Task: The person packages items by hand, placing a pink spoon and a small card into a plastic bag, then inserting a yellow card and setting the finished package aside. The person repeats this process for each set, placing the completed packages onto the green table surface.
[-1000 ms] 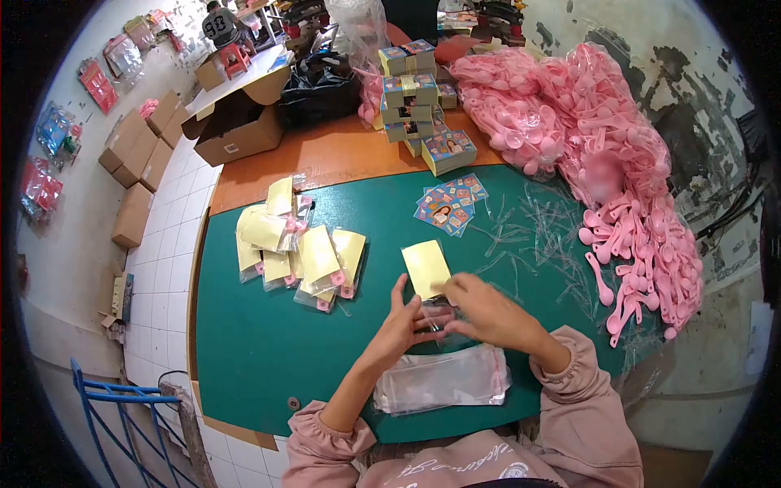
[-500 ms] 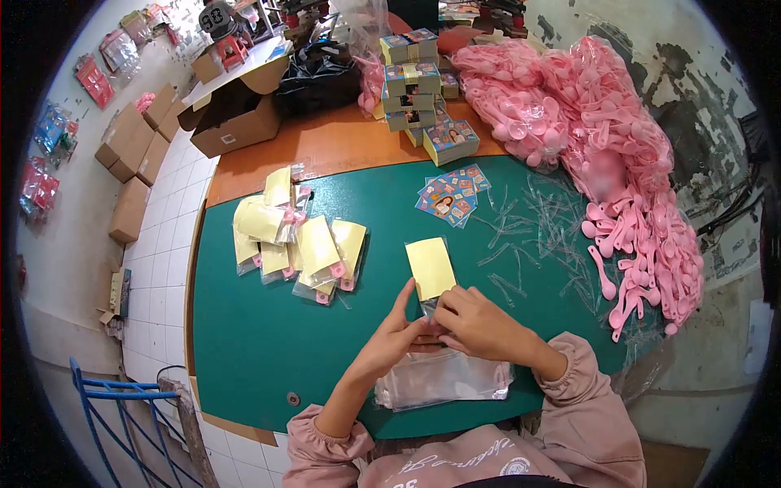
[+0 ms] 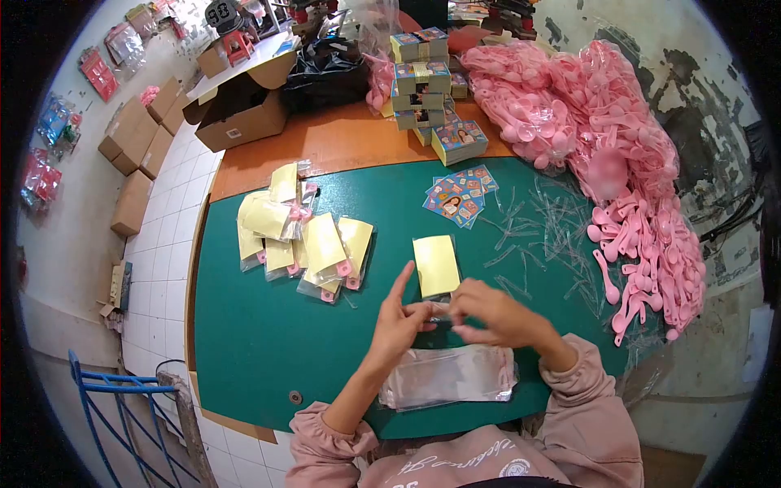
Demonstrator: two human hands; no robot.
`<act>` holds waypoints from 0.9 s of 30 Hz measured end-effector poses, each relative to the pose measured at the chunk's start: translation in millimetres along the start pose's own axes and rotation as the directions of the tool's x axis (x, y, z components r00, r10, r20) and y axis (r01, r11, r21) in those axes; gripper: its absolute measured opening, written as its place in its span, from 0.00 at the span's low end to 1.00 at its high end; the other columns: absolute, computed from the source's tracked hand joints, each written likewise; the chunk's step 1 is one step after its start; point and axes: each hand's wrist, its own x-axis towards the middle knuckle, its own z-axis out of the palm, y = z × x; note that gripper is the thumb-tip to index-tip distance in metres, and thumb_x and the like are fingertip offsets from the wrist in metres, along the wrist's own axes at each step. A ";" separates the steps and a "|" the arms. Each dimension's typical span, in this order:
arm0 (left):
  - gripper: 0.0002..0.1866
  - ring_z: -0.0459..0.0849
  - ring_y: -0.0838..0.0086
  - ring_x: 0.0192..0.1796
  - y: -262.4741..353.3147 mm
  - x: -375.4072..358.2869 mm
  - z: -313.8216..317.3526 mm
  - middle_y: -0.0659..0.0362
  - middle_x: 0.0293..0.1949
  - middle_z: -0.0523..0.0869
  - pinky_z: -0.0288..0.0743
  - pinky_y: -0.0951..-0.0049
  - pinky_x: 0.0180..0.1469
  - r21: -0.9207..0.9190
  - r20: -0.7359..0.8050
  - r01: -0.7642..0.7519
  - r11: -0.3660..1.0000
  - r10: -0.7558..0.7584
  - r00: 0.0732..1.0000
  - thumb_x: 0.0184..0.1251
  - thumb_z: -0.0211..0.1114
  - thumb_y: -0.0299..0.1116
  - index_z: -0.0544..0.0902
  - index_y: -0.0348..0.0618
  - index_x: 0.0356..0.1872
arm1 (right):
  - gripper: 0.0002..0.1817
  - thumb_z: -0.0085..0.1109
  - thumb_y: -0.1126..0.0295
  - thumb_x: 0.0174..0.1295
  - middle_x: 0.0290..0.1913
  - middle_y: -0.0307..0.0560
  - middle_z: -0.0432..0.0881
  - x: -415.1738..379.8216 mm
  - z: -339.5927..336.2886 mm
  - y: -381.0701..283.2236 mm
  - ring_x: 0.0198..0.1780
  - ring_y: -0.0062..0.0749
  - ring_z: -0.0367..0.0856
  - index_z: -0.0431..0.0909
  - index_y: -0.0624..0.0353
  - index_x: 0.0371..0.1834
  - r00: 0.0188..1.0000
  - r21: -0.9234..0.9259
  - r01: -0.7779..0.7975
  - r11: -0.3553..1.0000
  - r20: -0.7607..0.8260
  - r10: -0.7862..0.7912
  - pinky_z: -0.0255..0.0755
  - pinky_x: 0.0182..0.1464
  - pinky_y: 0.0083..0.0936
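Note:
A clear plastic bag with a yellow card point(image 3: 437, 266) in it lies in front of me on the green table. My left hand point(image 3: 399, 325) pinches the near end of this bag between thumb and fingers, its index finger stretched along the card's left side. Over the same end is my right hand point(image 3: 500, 315), blurred by motion, its fingers bent and its thumb a little apart; whether it holds anything I cannot make out. Just below both hands sits a stack of clear plastic bags point(image 3: 447, 378).
Several filled bags with yellow cards point(image 3: 325, 244) lie at left. Illustrated cards point(image 3: 458, 198) are fanned out beyond the hands, with banded card stacks point(image 3: 421, 81) behind. Clear strips point(image 3: 561, 232) are scattered at right, beside a heap of pink spoons point(image 3: 634, 252). A cardboard box point(image 3: 240, 122) stands at back left.
My right hand has lifted slightly and moved right, away from the left hand's fingertips. The left hand still holds the bag's near end. The view has shifted slightly.

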 end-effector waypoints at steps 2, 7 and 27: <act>0.28 0.80 0.81 0.37 10.4 -0.1 -3.0 0.56 0.38 0.82 0.75 0.79 0.41 -0.051 0.016 0.024 0.998 -0.023 1.000 0.65 0.50 0.26 0.54 0.45 0.66 | 0.09 0.61 0.69 0.49 0.31 0.44 0.71 -7.7 -35.3 10.3 0.33 0.31 0.70 0.71 0.60 0.27 0.994 0.318 -0.099 0.943 -0.018 0.110 0.64 0.38 0.23; 0.16 0.79 0.81 0.42 -2.3 7.0 -7.3 0.56 0.42 0.82 0.73 0.83 0.44 -0.057 0.115 -0.028 0.998 0.034 0.993 0.67 0.49 0.27 0.70 0.40 0.55 | 0.07 0.56 0.71 0.52 0.35 0.42 0.72 -99.4 -168.9 98.7 0.36 0.28 0.71 0.73 0.61 0.32 0.815 -0.082 -0.464 0.882 -0.428 0.389 0.66 0.37 0.25; 0.10 0.80 0.73 0.45 10.4 1.7 -3.6 0.56 0.38 0.79 0.78 0.77 0.39 0.493 0.081 -0.219 0.842 0.206 0.975 0.63 0.55 0.25 0.74 0.40 0.45 | 0.06 0.59 0.75 0.54 0.37 0.39 0.72 -17.9 18.8 50.7 0.37 0.18 0.73 0.74 0.62 0.34 0.867 0.623 -0.310 0.718 -0.125 0.483 0.71 0.37 0.16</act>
